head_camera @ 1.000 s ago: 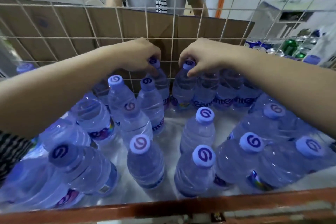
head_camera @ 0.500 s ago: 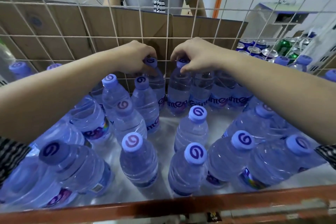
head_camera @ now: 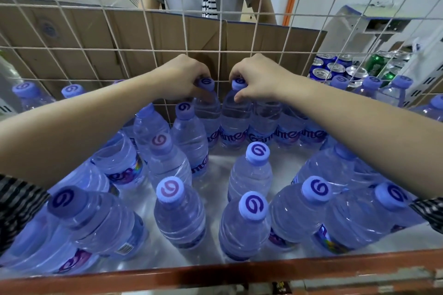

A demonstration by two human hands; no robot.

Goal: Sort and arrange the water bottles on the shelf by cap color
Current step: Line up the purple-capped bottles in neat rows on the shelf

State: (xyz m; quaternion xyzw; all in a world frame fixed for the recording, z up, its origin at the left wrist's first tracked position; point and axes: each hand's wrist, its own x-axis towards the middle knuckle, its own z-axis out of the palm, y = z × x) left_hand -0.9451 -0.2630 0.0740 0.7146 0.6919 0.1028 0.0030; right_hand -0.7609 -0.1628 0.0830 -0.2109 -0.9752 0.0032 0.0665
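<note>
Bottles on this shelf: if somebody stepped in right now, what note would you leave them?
Left hand: fingers closed on a back-row bottle's cap.
Right hand: fingers closed on the next bottle's cap.
Both bottles stand by the wire grid.
Done: a back row lined up to the right.
Left: front bottles stand scattered; pink-swirl caps mix with purple-swirl ones. Group them by cap.
</note>
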